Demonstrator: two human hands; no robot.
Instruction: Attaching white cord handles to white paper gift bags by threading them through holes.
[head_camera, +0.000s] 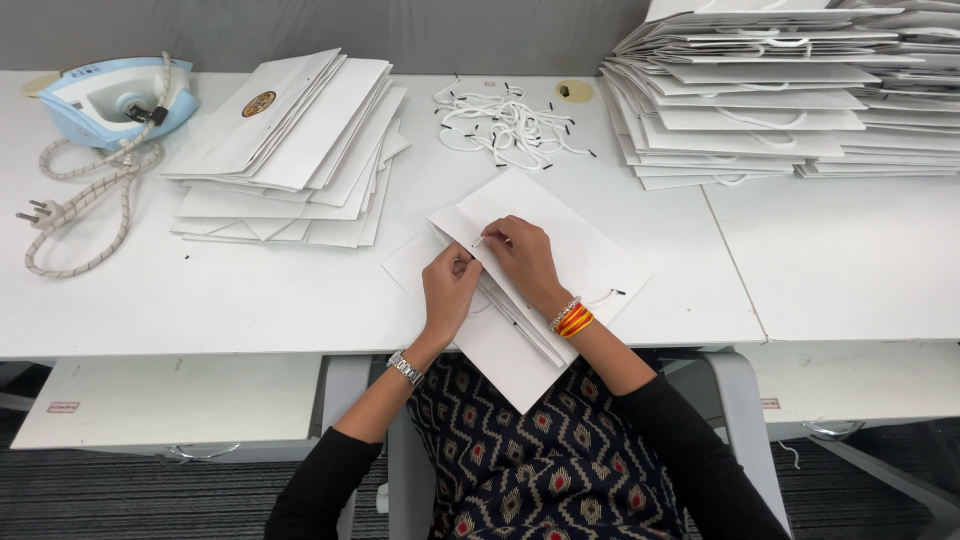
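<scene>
My left hand (449, 285) pinches the top edge of a flat white paper bag (520, 285) lying at the table's (200, 300) near edge. My right hand (522, 255) is closed on a white cord (479, 241) at that edge.

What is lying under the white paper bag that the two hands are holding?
The bag lies on the white table, its near corner past the edge. A cord end shows at its right side. The hands and bag cover anything else beneath.
</scene>
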